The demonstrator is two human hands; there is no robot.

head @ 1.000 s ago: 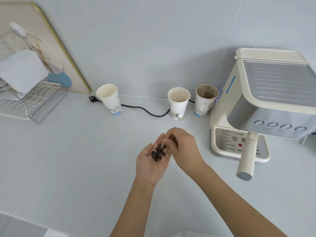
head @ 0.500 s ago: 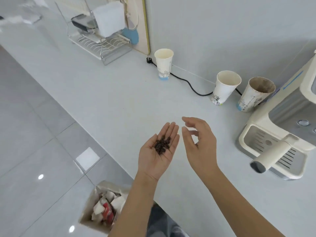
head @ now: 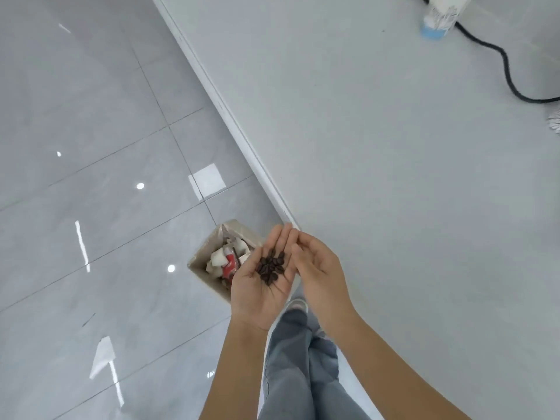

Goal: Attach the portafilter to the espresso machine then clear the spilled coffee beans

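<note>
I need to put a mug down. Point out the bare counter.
The pale grey counter is bare from its front edge to the black cable and blue-based paper cup, both crowding the far right corner.

no readable text, label, brand or number anywhere.
</note>
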